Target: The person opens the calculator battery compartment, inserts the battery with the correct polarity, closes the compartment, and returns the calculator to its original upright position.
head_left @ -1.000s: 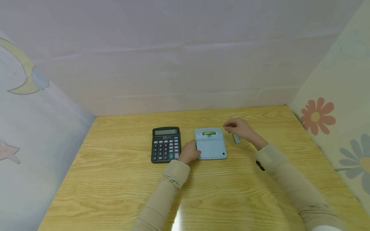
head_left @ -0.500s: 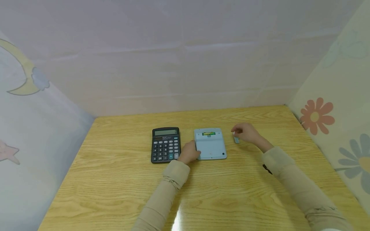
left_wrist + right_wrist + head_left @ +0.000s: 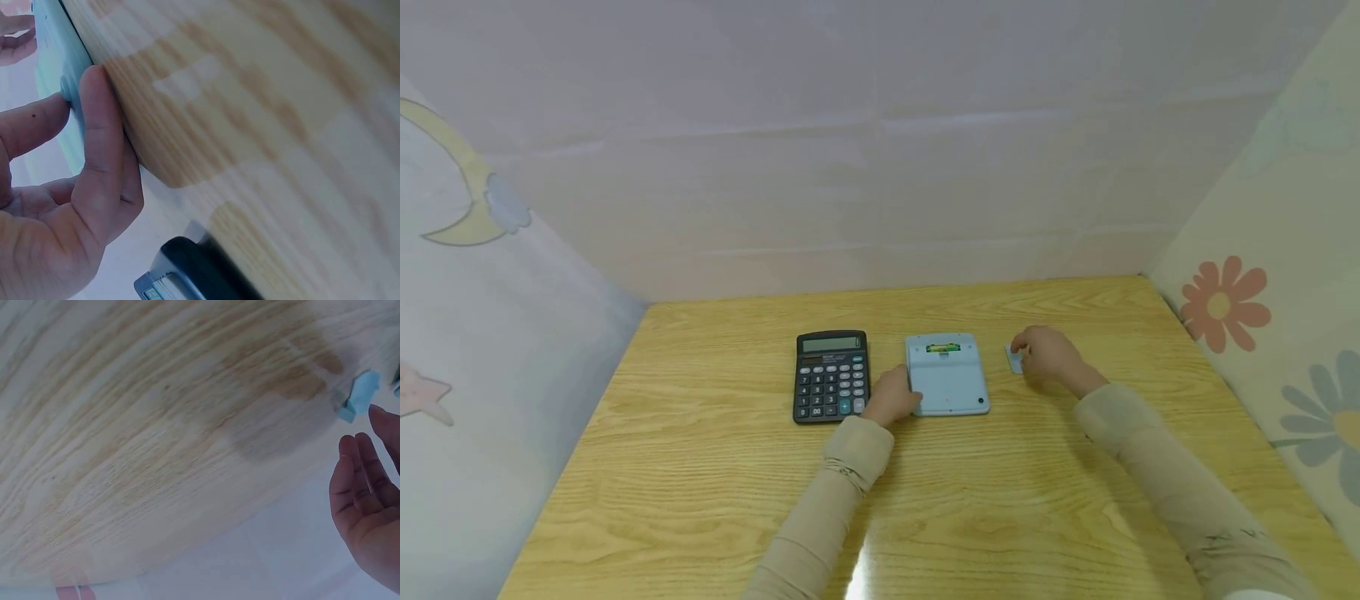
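Note:
A light-blue calculator [image 3: 947,379] lies face down. In its uncovered slot near the top sits a green-and-yellow battery [image 3: 943,347]. My left hand [image 3: 891,394] holds the calculator's left edge; the left wrist view shows the thumb on its back and fingers along its side [image 3: 103,125]. To the right, the small light-blue battery cover [image 3: 362,394] rests on the table. Close over it is my right hand [image 3: 1051,358], fingers slightly bent with nothing between them; part of the cover is hidden behind it in the head view.
A black desk calculator [image 3: 831,379] lies face up left of my left hand. The wooden table [image 3: 715,500] meets a pale wall covering [image 3: 872,208] at the back, with decorated side walls left and right.
My right hand has moved from beside the light-blue calculator's top right corner rightward and down to the battery cover. The left hand has stayed on the calculator's edge.

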### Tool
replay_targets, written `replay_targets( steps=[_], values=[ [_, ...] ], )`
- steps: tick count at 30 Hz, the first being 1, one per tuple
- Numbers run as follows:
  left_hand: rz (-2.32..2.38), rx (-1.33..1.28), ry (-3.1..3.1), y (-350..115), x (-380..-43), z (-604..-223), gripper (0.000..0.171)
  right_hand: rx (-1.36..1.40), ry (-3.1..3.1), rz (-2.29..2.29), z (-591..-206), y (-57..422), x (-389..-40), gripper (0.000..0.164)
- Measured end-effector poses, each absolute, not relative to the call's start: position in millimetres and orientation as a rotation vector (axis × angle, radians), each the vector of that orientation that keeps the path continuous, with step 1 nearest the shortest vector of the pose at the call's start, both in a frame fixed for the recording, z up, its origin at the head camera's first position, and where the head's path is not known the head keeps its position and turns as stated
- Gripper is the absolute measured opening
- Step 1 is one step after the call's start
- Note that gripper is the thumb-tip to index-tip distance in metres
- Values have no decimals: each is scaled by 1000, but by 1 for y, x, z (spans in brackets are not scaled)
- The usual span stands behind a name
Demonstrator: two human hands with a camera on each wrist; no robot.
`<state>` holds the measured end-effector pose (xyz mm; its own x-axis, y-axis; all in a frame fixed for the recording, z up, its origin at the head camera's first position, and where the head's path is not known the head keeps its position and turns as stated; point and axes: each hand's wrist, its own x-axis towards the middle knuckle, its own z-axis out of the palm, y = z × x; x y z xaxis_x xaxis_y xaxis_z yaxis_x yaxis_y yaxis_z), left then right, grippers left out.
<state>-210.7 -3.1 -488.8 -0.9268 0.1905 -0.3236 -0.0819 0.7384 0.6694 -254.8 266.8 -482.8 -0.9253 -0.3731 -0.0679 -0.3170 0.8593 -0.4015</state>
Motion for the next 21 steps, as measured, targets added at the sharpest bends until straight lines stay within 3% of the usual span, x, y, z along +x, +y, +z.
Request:
replay_targets(
  steps=[21],
  values=[
    [959,123,2619,-3,-211,-489,38,-514,2888,-453,-501,265,-260,28]
  ],
)
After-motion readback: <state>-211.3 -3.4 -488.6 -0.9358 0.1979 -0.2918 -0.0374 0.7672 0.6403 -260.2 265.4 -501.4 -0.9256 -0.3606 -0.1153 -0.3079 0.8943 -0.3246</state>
